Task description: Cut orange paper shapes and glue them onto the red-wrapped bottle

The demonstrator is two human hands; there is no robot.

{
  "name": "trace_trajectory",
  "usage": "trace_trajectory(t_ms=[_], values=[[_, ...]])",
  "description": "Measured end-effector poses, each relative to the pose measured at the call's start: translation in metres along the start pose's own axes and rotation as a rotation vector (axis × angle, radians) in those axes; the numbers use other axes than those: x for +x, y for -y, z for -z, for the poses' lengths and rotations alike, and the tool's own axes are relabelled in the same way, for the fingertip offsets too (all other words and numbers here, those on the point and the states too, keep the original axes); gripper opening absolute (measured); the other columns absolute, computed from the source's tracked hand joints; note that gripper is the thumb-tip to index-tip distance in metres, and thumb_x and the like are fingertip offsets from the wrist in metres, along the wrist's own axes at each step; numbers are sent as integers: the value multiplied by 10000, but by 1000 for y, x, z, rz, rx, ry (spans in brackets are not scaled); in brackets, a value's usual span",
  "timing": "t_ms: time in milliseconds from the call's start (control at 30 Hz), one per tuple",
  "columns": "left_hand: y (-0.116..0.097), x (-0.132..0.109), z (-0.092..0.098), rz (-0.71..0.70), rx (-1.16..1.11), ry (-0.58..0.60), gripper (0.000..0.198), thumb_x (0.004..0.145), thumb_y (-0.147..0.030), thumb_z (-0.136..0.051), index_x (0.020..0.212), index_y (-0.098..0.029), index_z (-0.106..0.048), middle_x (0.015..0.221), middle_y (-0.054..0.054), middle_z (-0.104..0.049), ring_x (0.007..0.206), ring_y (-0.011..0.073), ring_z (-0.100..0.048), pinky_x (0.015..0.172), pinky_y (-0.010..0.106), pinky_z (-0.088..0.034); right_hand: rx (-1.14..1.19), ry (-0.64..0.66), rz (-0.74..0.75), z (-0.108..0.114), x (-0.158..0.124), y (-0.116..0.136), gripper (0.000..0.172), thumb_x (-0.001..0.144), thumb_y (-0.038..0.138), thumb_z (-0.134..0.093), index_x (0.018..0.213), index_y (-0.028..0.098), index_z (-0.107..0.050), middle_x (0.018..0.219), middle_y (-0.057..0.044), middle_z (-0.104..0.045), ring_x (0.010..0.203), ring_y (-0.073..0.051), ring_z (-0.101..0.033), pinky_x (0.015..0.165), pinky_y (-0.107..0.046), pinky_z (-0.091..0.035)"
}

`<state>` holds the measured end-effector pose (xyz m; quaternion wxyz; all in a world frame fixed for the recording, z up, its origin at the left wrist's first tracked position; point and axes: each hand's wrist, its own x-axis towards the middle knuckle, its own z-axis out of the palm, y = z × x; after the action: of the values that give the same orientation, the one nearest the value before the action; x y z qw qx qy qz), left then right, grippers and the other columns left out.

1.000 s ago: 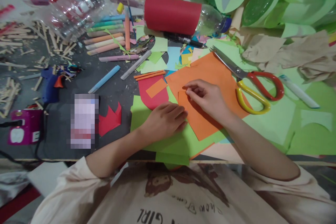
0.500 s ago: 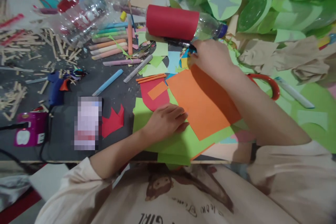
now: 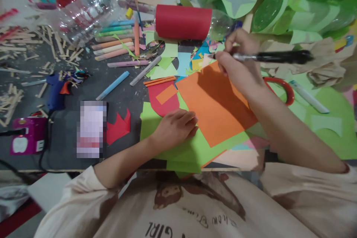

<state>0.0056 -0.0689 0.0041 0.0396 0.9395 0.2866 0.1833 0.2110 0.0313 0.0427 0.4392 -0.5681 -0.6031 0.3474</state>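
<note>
My right hand (image 3: 241, 59) is closed around a black pen (image 3: 284, 57), held above the far right part of an orange paper sheet (image 3: 214, 108). The pen lies almost level, its thick black end pointing right and its thin end left. My left hand (image 3: 175, 128) rests on a green paper sheet (image 3: 195, 156), fingers loosely stretched and lying near the left edge of the orange sheet. Just beyond that hand is a red paper piece (image 3: 166, 108) with a small orange strip (image 3: 166, 95) on it.
A red-wrapped bottle (image 3: 182, 21) lies beyond the sheets. Blue glue gun (image 3: 55, 91), phone (image 3: 90, 130) and red paper crown (image 3: 119, 128) are at left, with markers (image 3: 113, 84) and wood sticks behind. Red-handled scissors (image 3: 290, 95) and green bottles (image 3: 270, 11) are at right.
My right hand has lifted the pen from beside the red-wrapped bottle and come right with it. My left hand stays on the green sheet.
</note>
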Motion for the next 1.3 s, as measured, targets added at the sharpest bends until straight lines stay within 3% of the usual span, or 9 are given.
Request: trace_trajectory(t_ms=[33, 100, 233, 400, 500, 700, 933, 1033, 1300], values=[[-2, 0, 1, 19, 13, -6, 188, 973, -214, -480, 953, -149, -656, 991, 47, -739, 809, 167, -675, 758, 303, -526, 170, 27, -62, 1, -16, -2, 274, 879, 145, -570, 705, 251, -385, 512, 111, -409, 428, -49, -392, 474, -220, -296], [-6, 0, 3, 57, 31, -18, 175, 966, -209, -493, 972, -154, -659, 1044, 52, -743, 844, 169, -676, 762, 304, -526, 240, 93, -98, 0, -47, -7, 240, 875, 241, -615, 704, 246, -447, 507, 90, -487, 419, -70, -456, 429, -216, -330], [-11, 1, 5, 91, 21, -16, 161, 944, -208, -531, 1000, -138, -665, 1071, 67, -745, 827, 181, -671, 730, 320, -524, 322, 236, -178, -10, -82, -18, 97, 835, 293, -678, 806, 235, -606, 640, 29, -642, 531, -116, -597, 499, -246, -469], [-11, 4, 5, 94, -25, -55, 137, 926, -172, -559, 979, -135, -680, 1034, 66, -758, 949, 187, -698, 824, 308, -548, 254, 294, -204, -14, -81, -20, 132, 790, 337, -748, 822, 231, -677, 805, -21, -722, 719, -160, -681, 629, -284, -540], [-10, 4, 4, 86, -46, -61, 156, 931, -160, -550, 1000, -124, -686, 1053, 78, -759, 1035, 192, -697, 878, 312, -557, 322, 276, -271, -13, -76, -21, 213, 791, 422, -756, 816, 229, -671, 724, -8, -697, 621, -137, -645, 563, -275, -519], [-9, 3, 4, 77, -53, -39, 163, 937, -161, -549, 993, -112, -694, 1036, 95, -755, 1040, 204, -703, 857, 329, -571, 428, -23, -282, -8, -69, -30, 385, 791, 638, -689, 750, 259, -637, 609, -2, -640, 478, -130, -558, 432, -280, -434], [-9, 4, 7, 74, -34, -28, 181, 946, -163, -532, 1005, -121, -697, 1045, 90, -766, 1031, 201, -718, 851, 329, -588, 316, 40, -259, -6, -70, -30, 546, 778, 796, -558, 714, 256, -609, 586, -25, -612, 471, -152, -550, 416, -307, -413], [-10, 4, 7, 79, -43, -31, 179, 940, -160, -537, 1013, -120, -695, 1065, 91, -768, 1031, 201, -723, 878, 338, -597, 276, 87, -252, -6, -70, -27, 516, 786, 761, -586, 709, 251, -612, 590, -20, -614, 487, -147, -549, 445, -303, -436], [-14, 5, 7, 113, -43, -40, 161, 925, -165, -552, 992, -135, -695, 1030, 75, -771, 1042, 214, -724, 923, 344, -602, 175, 232, -186, -17, -82, -20, 205, 778, 399, -726, 736, 229, -619, 666, -3, -650, 578, -137, -574, 532, -268, -464]])
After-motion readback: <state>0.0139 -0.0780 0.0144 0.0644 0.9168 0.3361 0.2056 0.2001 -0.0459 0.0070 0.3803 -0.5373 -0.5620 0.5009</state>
